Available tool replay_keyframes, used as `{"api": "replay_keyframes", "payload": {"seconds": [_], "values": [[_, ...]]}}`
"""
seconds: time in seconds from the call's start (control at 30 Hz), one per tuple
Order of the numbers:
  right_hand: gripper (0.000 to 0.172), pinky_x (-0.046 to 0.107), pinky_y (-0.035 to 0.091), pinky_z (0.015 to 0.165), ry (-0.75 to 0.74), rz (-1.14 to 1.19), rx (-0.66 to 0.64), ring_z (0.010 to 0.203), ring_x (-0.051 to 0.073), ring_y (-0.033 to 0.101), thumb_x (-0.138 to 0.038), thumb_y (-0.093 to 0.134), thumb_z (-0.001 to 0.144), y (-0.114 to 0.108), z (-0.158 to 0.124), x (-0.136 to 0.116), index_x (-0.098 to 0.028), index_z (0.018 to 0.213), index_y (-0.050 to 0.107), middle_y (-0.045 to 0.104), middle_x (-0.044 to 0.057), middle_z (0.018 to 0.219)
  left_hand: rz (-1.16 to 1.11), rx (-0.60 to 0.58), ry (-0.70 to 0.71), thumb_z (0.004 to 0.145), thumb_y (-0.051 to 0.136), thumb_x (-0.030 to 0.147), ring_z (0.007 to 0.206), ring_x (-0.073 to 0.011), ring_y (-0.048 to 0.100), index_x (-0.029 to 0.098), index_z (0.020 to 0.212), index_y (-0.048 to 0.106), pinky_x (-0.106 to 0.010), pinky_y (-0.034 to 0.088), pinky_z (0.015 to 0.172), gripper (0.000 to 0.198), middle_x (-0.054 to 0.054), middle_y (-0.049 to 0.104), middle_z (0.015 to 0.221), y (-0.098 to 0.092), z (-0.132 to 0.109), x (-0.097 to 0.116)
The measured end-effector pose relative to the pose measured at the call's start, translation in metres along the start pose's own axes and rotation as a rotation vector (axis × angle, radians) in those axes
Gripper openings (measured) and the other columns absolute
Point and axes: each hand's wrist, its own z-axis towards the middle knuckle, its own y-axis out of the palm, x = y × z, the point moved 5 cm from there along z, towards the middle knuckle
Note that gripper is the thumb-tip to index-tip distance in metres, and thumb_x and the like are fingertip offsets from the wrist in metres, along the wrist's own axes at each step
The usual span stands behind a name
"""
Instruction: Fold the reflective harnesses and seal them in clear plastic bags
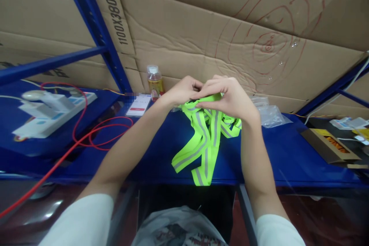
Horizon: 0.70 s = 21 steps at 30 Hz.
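Observation:
Neon yellow-green reflective straps (211,134) with grey stripes hang in loops from between my hands, over the blue tabletop. My left hand (184,90) is closed at the upper left of the bundle, its fingertips partly hidden behind my other hand. Thumb and fingers of my right hand (225,92) pinch the top of the strap. Both hands meet close together above the table. More folded strap (230,125) lies just behind, beside my right wrist. Two loose strap ends droop toward the table's front edge.
A bottle (155,82) and a phone (138,105) are behind my left forearm. Red cable (83,134) curls near a white power strip (54,115) at left. Clear plastic bags (269,113) lie to the right, with an open cardboard box (330,146) farther over. Cardboard (187,46) walls the back.

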Motion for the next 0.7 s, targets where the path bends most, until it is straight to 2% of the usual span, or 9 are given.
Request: {"api": "replay_keyframes", "payload": {"seconds": [0.1, 0.2, 0.3, 0.37, 0.47, 0.57, 0.63, 0.7], "values": [[0.041, 0.055, 0.051, 0.112, 0.021, -0.117, 0.165, 0.123, 0.034, 0.064, -0.036, 0.094, 0.080, 0.000, 0.004, -0.001, -0.031, 0.119, 0.082, 0.073, 0.007, 0.123, -0.088, 0.011, 0.055, 0.066, 0.085, 0.039, 0.057, -0.0114, 0.049, 0.016, 0.060, 0.064, -0.024, 0.035, 0.052, 0.032, 0.003, 0.055, 0.056, -0.006, 0.002, -0.001], [0.083, 0.061, 0.039, 0.127, 0.065, -0.130, 0.330, 0.148, 0.040, 0.047, -0.042, 0.099, 0.070, -0.006, 0.002, 0.007, -0.031, 0.145, 0.065, 0.057, 0.011, 0.152, -0.105, 0.024, 0.085, 0.070, 0.088, 0.047, 0.054, -0.0108, 0.048, 0.017, 0.062, 0.063, -0.025, 0.033, 0.051, 0.040, 0.002, 0.055, 0.057, -0.012, 0.001, 0.005], [0.116, 0.059, 0.039, 0.128, 0.149, -0.033, 0.329, 0.155, 0.042, 0.042, -0.046, 0.103, 0.061, -0.002, 0.000, 0.028, -0.029, 0.160, 0.046, 0.048, 0.013, 0.163, -0.048, 0.102, 0.151, 0.074, 0.088, 0.051, 0.056, -0.0110, 0.050, 0.018, 0.065, 0.064, -0.026, 0.035, 0.053, 0.042, 0.002, 0.057, 0.060, -0.016, -0.004, 0.016], [0.122, 0.059, 0.046, 0.123, 0.237, 0.018, 0.315, 0.153, 0.044, 0.046, -0.047, 0.105, 0.056, 0.003, 0.001, 0.044, -0.027, 0.160, 0.045, 0.051, 0.014, 0.162, -0.005, 0.149, 0.181, 0.077, 0.087, 0.050, 0.058, -0.0111, 0.050, 0.018, 0.067, 0.064, -0.026, 0.037, 0.054, 0.041, 0.001, 0.058, 0.061, -0.017, -0.008, 0.021], [0.113, 0.054, 0.056, 0.111, 0.338, 0.068, 0.310, 0.137, 0.043, 0.061, -0.044, 0.105, 0.051, 0.010, 0.004, 0.057, -0.022, 0.150, 0.057, 0.064, 0.016, 0.147, 0.055, 0.156, 0.181, 0.081, 0.084, 0.050, 0.062, -0.0120, 0.054, 0.016, 0.069, 0.067, -0.026, 0.039, 0.056, 0.039, -0.001, 0.063, 0.065, -0.018, -0.011, 0.024], [0.085, 0.044, 0.064, 0.085, 0.423, 0.168, 0.256, 0.101, 0.033, 0.075, -0.042, 0.103, 0.055, 0.017, 0.006, 0.058, -0.018, 0.129, 0.071, 0.077, 0.010, 0.111, 0.090, 0.116, 0.164, 0.084, 0.082, 0.053, 0.068, -0.0141, 0.059, 0.015, 0.074, 0.072, -0.026, 0.043, 0.059, 0.041, -0.003, 0.069, 0.071, -0.019, -0.012, 0.026], [0.067, 0.037, 0.061, 0.068, 0.450, 0.240, 0.231, 0.078, 0.024, 0.071, -0.042, 0.102, 0.058, 0.018, 0.006, 0.056, -0.016, 0.114, 0.075, 0.075, 0.005, 0.089, 0.098, 0.097, 0.179, 0.086, 0.080, 0.056, 0.075, -0.0164, 0.063, 0.014, 0.077, 0.074, -0.026, 0.047, 0.063, 0.043, -0.005, 0.072, 0.077, -0.019, -0.014, 0.030], [0.055, 0.033, 0.056, 0.059, 0.450, 0.282, 0.237, 0.068, 0.019, 0.066, -0.042, 0.101, 0.058, 0.016, 0.005, 0.056, -0.016, 0.100, 0.075, 0.071, 0.001, 0.079, 0.100, 0.080, 0.206, 0.088, 0.079, 0.058, 0.082, -0.0187, 0.067, 0.014, 0.081, 0.075, -0.027, 0.051, 0.068, 0.045, -0.007, 0.073, 0.083, -0.019, -0.015, 0.035]]}}
